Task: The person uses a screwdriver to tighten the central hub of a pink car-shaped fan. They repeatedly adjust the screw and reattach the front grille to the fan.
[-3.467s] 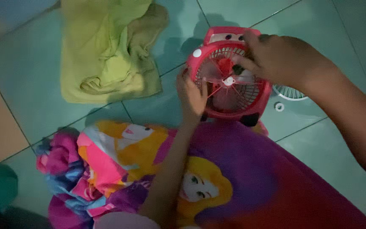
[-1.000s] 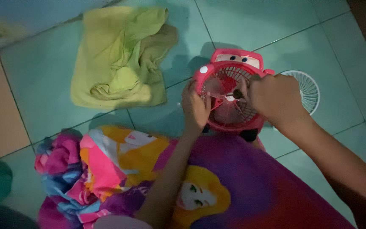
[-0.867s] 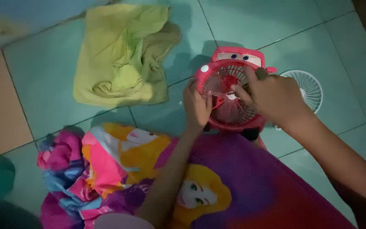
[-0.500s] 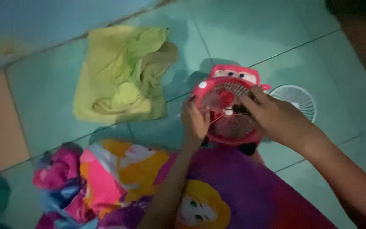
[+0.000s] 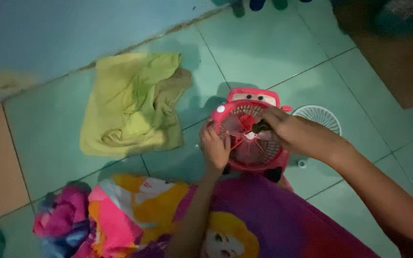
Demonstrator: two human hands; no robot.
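Pink round plastic fan [image 5: 250, 138] with a ribbed grille stood on the glossy green floor tiles [image 5: 264, 52]. One left hand [image 5: 214, 149] gripped its rim; one right hand [image 5: 288, 131] pinched a small dark part [image 5: 260, 127] at the hub. One white round grille [image 5: 319, 117] lay just beside, one crumpled yellow cloth [image 5: 132, 102] well apart, bare tiles between.

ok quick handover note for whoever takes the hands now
Left hand: grips the left rim of the small red fan, which stands on the tiled floor.
Right hand: fingers at the fan's hub, pinching a small dark piece.
White grille: already off, lying on the floor right of the fan.
Yellow cloth: crumpled on the floor to the left, untouched.
Left: the blades are still on the fan.
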